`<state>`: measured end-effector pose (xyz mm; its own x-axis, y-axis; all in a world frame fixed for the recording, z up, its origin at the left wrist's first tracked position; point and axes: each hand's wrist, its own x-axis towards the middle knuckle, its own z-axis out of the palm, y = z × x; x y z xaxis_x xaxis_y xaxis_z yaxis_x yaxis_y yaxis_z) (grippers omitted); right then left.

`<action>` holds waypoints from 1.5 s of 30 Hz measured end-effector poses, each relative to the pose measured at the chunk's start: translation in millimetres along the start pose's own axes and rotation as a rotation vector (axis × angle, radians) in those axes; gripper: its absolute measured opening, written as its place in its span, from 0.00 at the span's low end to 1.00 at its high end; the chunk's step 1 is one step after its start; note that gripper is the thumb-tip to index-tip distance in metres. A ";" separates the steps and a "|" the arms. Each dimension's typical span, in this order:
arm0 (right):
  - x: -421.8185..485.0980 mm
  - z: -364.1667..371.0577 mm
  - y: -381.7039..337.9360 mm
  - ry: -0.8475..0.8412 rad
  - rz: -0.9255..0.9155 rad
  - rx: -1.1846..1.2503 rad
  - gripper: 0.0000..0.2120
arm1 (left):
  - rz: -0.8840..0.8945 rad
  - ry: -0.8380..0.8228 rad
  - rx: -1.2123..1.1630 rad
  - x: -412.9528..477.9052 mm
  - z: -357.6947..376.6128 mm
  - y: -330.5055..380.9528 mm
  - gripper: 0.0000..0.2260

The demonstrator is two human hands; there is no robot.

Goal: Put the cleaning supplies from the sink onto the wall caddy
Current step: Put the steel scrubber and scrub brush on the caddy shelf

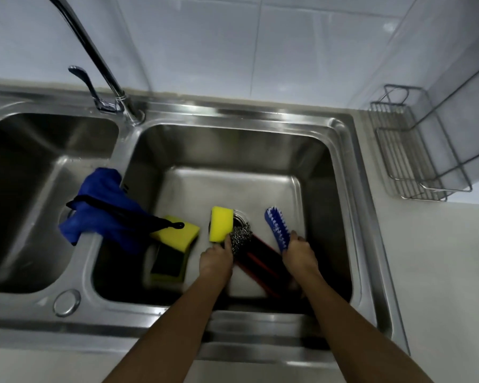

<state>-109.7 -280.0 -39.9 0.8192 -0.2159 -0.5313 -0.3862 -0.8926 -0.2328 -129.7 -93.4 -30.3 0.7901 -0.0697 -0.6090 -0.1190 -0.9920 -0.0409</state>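
Note:
Both hands are down in the right basin of the steel sink [340,167]. My left hand [215,259] grips a yellow sponge [220,223] that stands on end over the drain. My right hand [299,251] holds the near end of a blue scrub brush [277,228]. A steel wool ball [240,238] lies between the hands on a red and black tool [260,261]. Two more yellow sponges [177,234] with green backs lie at the basin's left. A blue cloth [103,205] hangs over the divider. The wire wall caddy [409,150] hangs at the right.
A chrome tap [94,59] with a lever rises behind the divider. The left basin [25,194] is dark. A pale counter [437,272] runs along the right of the sink, under the caddy. White tiles cover the wall behind.

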 end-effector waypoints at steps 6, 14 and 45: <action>19.8 -0.8 -1.4 -0.008 -0.018 -0.018 0.21 | -0.034 -0.051 -0.169 7.6 -7.7 3.2 0.29; 15.8 -10.2 -1.4 0.046 0.001 0.106 0.26 | -0.008 0.129 -0.420 0.7 -21.7 -8.2 0.23; -173.5 -425.7 11.0 1.036 -0.013 0.465 0.18 | 0.811 0.878 -0.871 -138.1 -394.4 163.2 0.15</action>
<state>-75.6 -420.9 396.5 0.6972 -0.6238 0.3533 -0.3176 -0.7105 -0.6279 -21.1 -287.1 359.5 0.8260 -0.3480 0.4433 -0.5564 -0.3785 0.7396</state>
